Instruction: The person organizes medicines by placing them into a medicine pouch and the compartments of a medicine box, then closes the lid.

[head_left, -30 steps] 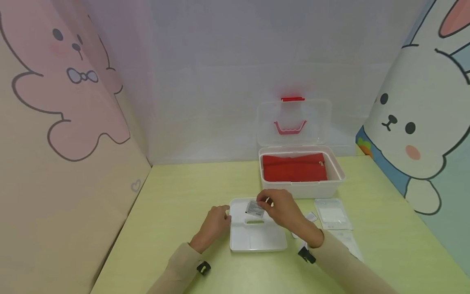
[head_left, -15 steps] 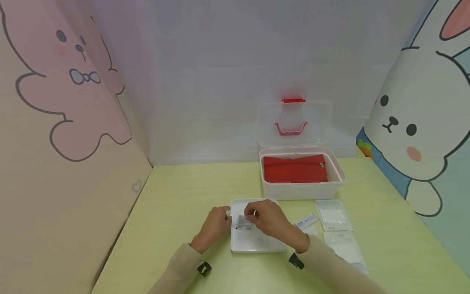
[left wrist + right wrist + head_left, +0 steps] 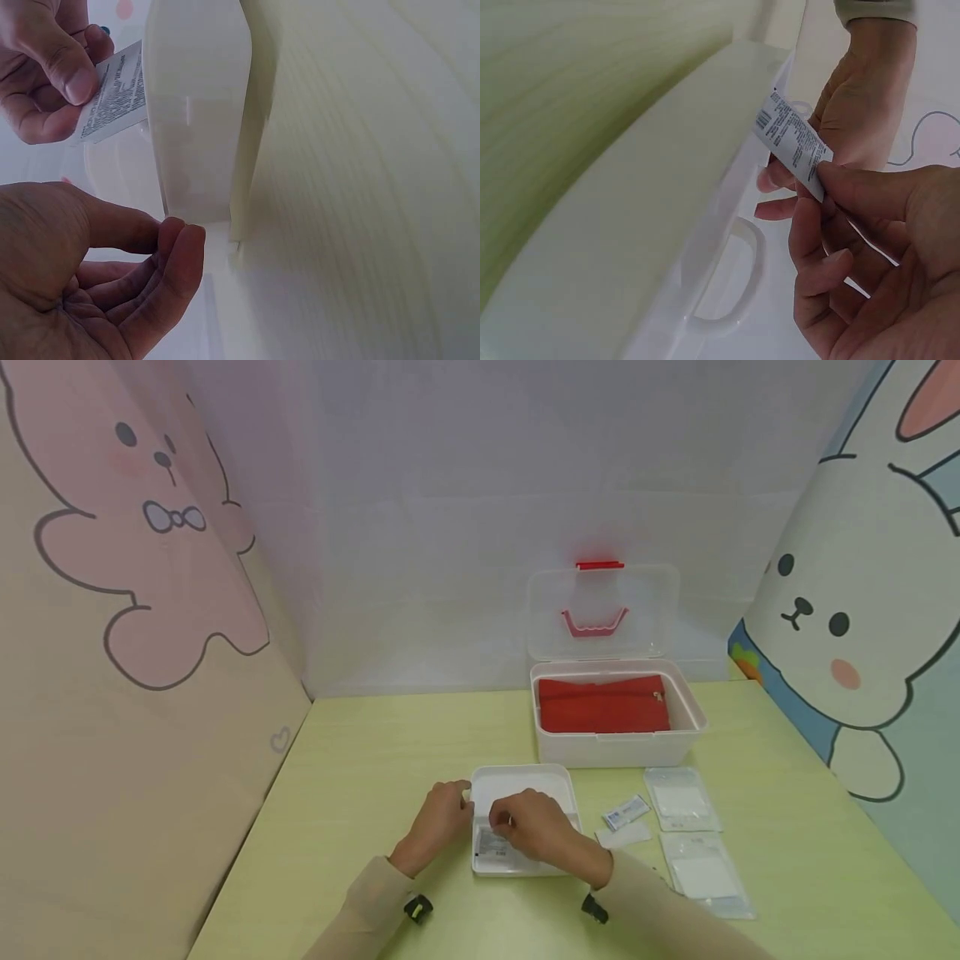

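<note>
A white plastic tray (image 3: 521, 779) with low walls lies on the table in front of the person. My right hand (image 3: 542, 828) pinches a small flat sachet (image 3: 491, 845) with dense printing by one edge, over the tray's near left compartment. In the right wrist view the sachet (image 3: 791, 139) is between thumb and fingers, tilted, and a raised loop handle (image 3: 756, 259) of the tray shows. My left hand (image 3: 437, 822) holds the tray's left rim; in the left wrist view its thumb and forefinger meet at the tray's corner (image 3: 199, 202). Whether the sachet touches the tray floor is unclear.
Behind the tray stands a white box (image 3: 622, 750), its clear lid (image 3: 600, 593) raised, with a red pouch (image 3: 603, 706) inside. To the right lie a blue-and-white packet (image 3: 626, 812), a white strip (image 3: 624, 835) and two clear-wrapped white pads (image 3: 681, 797). Printed panels flank the table.
My right hand has carried the sachet toward me and slightly left, from above the tray's far part to its near left compartment. The left hand has stayed at the rim.
</note>
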`<state>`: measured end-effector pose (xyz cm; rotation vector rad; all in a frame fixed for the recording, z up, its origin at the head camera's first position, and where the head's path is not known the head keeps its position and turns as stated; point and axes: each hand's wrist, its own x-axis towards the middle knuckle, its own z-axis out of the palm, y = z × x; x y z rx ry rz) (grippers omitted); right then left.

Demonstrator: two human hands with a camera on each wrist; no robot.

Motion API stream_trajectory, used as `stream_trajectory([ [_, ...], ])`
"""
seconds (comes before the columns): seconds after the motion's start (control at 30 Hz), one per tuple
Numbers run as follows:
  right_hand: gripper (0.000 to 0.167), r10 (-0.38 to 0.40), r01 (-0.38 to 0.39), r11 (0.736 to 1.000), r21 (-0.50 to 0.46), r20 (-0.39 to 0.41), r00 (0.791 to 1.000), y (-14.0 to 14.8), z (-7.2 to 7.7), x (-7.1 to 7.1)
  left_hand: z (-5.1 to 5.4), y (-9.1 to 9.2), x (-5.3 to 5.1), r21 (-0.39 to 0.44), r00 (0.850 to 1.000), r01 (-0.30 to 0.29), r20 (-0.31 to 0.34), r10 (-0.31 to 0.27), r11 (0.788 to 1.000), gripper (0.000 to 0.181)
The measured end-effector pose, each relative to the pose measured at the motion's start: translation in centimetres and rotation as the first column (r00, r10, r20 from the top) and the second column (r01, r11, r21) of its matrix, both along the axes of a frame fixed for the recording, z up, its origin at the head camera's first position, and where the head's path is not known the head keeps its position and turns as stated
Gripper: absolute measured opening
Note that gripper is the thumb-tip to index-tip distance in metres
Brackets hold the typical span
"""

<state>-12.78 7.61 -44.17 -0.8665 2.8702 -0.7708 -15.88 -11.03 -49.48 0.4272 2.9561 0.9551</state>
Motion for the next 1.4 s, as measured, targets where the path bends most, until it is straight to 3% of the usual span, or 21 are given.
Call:
stream_trajectory([
  [0.57,0.009,-0.006,0.01,0.998,0.054,-0.069,0.998,-0.6,-2.1,-0.1,0.1,0.1,0.0,-0.008,1.0,-0.008,0.001,0.008,1.0,0.031],
  [1.03,0.008,-0.038,0.068,0.985,0.16,-0.184,0.982,-1.1,-2.6,0.6,0.4,0.2,0.2,-0.017,1.0,-0.013,0.003,0.013,1.0,0.035],
  [1.4,0.011,-0.036,0.051,0.989,0.139,-0.11,0.993,-0.6,-2.0,0.6,0.0,0.1,0.0,-0.021,1.0,-0.013,0.001,0.013,1.0,0.034],
])
